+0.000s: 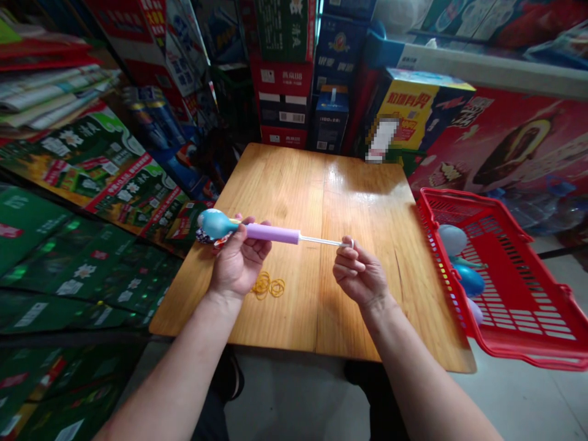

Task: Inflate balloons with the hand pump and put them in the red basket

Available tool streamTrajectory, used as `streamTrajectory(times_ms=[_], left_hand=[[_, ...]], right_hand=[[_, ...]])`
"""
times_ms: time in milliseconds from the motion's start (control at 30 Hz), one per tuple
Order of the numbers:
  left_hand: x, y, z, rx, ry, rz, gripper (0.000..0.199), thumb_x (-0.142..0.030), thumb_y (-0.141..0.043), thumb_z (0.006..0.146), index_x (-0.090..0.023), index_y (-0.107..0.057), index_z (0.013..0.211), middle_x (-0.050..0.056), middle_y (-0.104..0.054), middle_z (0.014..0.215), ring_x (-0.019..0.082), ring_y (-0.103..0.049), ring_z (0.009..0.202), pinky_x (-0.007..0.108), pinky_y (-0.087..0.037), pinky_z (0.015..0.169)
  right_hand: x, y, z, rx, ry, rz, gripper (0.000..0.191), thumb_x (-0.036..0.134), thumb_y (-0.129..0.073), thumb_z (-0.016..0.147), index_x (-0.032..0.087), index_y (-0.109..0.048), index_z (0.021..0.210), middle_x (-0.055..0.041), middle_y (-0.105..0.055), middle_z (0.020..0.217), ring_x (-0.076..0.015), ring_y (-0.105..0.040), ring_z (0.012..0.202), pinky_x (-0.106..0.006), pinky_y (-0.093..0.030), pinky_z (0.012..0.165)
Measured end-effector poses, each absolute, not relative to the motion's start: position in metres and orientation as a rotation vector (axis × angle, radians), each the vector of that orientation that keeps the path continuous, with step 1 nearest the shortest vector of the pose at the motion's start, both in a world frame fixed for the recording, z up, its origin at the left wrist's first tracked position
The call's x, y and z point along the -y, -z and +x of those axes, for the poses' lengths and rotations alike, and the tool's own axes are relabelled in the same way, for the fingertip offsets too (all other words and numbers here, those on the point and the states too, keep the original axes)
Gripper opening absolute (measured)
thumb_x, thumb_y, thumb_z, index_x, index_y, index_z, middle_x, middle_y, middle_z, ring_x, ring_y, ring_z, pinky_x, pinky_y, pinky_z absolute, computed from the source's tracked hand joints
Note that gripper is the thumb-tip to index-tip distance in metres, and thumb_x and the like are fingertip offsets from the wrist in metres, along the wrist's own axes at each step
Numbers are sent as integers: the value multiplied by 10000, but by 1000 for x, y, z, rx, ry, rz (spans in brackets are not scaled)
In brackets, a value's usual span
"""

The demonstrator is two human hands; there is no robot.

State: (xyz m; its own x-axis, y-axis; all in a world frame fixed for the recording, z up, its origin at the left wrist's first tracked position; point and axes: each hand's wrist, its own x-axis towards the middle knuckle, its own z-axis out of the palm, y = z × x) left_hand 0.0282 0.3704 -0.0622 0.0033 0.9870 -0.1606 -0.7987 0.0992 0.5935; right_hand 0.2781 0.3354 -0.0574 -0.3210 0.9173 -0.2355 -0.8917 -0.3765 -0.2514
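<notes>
A: From the head view, how far along does the work look?

B: Partway, I'd judge. Three balloons (469, 280), one pale, one blue, one purplish, lie in the basket (505, 358) at the right of the frame, and they look filled. The light-blue balloon (215, 224), left of centre, is small and rounded at the end of the pump (274, 233), so I take it as only partly filled. More air and closing its neck seem left to do.

A: And the hands?

B: They're well apart. The left hand (239, 260), left of centre, curls around the pump's balloon end, palm up, thumb beside the neck. Whether it pinches the neck too, I can't tell. The right hand (361, 269), right of centre, is closed on the outer end of the white rod (321, 241), which is drawn well out.

A: Anything below them?

B: Rubber bands (263, 285) lie on the tabletop (294, 184), just beside the left wrist, lower centre of the frame.
</notes>
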Motion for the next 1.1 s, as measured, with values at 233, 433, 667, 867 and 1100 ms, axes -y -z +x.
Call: streamTrajectory(times_ms=[233,433,667,867,1100], left_hand=[[-352,70,49,-626,-1259,385,324,-341,-802,925,-211,-743,1216,114,-797,1196,225,-784,999,372,-660,872],[-351,69,58,-644,-1239,427,292,-342,-773,944,-190,-738,1191,152,-788,1212,257,-780,1044,409,-650,895],[-368,63,36,-634,-1375,464,314,-357,-789,934,-251,-738,1225,97,-795,1194,216,-772,1042,315,-648,848],[-351,72,55,-648,-1234,446,371,-354,-803,923,-230,-724,1264,114,-784,1235,228,-777,1032,374,-647,899],[-356,72,55,-664,-1301,380,264,-313,-806,916,-227,-749,1159,124,-807,1135,217,-779,1006,322,-637,858]], right_hand=[[-326,66,258,71,-2014,-473,170,154,-785,906,154,-669,1032,32,-691,743,-27,-491,487,-139,-424,481],[-333,68,267,-81,-1981,-499,34,130,-635,1010,156,-649,1027,44,-681,715,-11,-480,454,-118,-413,472],[-337,54,287,12,-1876,-409,81,95,-610,1011,172,-633,1009,92,-595,652,-9,-443,429,-113,-376,446],[-330,64,266,-13,-1974,-505,63,147,-694,982,163,-657,1030,48,-680,729,-9,-449,458,-117,-400,473],[-331,65,260,-47,-2001,-512,22,144,-661,999,164,-652,1002,56,-663,695,-7,-418,437,-115,-380,464]])
